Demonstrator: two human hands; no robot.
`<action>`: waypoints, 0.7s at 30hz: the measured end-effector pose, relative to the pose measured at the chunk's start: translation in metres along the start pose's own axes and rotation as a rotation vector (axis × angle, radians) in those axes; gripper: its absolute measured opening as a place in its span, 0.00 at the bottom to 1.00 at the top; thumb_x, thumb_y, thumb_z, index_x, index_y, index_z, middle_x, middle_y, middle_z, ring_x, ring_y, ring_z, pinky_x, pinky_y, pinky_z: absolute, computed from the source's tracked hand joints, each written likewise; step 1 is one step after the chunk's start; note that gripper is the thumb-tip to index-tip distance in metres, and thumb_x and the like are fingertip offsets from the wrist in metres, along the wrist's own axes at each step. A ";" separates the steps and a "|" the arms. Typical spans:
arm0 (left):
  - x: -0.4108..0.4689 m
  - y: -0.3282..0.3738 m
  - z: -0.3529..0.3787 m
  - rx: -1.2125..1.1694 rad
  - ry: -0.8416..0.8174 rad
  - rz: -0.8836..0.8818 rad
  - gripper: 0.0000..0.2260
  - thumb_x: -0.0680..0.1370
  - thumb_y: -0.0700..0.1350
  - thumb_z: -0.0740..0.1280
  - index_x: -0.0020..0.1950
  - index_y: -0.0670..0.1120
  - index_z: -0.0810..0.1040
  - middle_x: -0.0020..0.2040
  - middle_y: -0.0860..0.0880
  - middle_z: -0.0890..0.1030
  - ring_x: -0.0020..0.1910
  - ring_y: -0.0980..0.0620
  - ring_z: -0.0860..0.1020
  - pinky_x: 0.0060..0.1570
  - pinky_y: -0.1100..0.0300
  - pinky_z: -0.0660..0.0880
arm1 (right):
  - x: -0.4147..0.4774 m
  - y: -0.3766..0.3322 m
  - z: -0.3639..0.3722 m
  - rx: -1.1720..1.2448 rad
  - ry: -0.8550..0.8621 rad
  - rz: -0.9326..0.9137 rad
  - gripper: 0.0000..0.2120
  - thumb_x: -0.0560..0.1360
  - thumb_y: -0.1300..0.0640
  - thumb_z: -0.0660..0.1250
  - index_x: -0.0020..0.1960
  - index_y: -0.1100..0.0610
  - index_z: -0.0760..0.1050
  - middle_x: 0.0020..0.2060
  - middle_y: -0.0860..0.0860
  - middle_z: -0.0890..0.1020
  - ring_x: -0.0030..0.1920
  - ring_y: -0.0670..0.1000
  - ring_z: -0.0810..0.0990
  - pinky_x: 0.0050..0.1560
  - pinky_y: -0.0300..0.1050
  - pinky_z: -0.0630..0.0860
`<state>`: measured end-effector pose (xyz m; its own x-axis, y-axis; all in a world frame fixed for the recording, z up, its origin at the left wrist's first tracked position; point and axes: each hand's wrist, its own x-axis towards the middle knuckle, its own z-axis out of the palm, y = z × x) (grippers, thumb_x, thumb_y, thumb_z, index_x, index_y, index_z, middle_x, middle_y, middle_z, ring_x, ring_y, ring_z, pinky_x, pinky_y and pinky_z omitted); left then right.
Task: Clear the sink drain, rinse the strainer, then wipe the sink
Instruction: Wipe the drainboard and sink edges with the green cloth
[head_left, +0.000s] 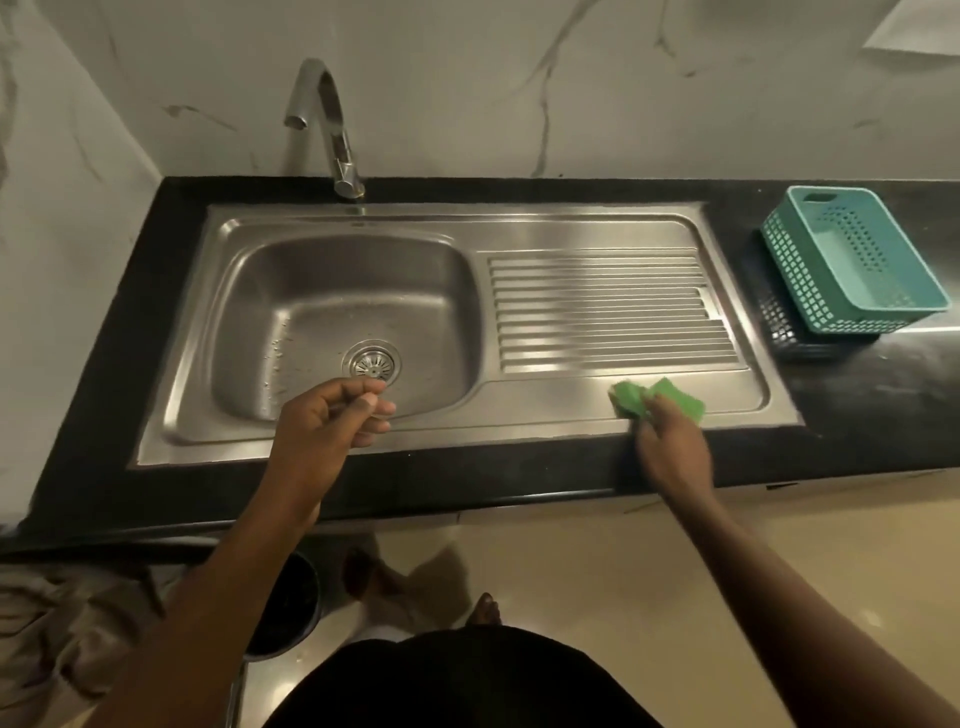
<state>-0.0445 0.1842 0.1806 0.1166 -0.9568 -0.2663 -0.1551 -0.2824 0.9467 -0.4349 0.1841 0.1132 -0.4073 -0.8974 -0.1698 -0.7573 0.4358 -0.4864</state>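
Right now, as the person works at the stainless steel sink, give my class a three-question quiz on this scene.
1. True or false: the round metal strainer sits in the drain of the stainless steel sink.
2. The right hand holds the green sponge on: A the basin floor; B the flat steel before the ribbed drainboard; C the black counter.
3. Fill in: the teal perforated plastic basket stands to the sink's ____.
Key: 1 true; 2 B; 3 right.
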 end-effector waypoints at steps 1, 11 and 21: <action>-0.002 0.001 0.003 0.001 0.002 0.000 0.09 0.85 0.39 0.66 0.61 0.45 0.84 0.49 0.47 0.90 0.51 0.44 0.88 0.51 0.56 0.82 | -0.010 -0.014 0.016 -0.023 -0.007 -0.022 0.18 0.82 0.61 0.62 0.70 0.58 0.78 0.67 0.60 0.81 0.64 0.63 0.79 0.67 0.60 0.76; -0.006 0.011 0.046 -0.003 -0.035 0.004 0.09 0.84 0.40 0.67 0.59 0.48 0.85 0.49 0.50 0.90 0.50 0.49 0.89 0.50 0.59 0.83 | -0.103 -0.153 0.115 -0.102 -0.493 -0.800 0.29 0.79 0.58 0.68 0.79 0.53 0.68 0.79 0.54 0.70 0.82 0.57 0.63 0.83 0.59 0.58; -0.007 0.008 0.064 0.025 -0.057 0.010 0.09 0.85 0.40 0.66 0.59 0.48 0.85 0.49 0.50 0.90 0.48 0.49 0.88 0.48 0.59 0.82 | 0.005 0.035 -0.002 -0.214 -0.153 -0.332 0.26 0.82 0.58 0.63 0.79 0.47 0.69 0.79 0.49 0.72 0.78 0.52 0.69 0.78 0.50 0.65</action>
<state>-0.1099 0.1845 0.1788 0.0592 -0.9618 -0.2671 -0.1804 -0.2735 0.9448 -0.4648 0.1952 0.0971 -0.0547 -0.9844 -0.1672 -0.9302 0.1111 -0.3500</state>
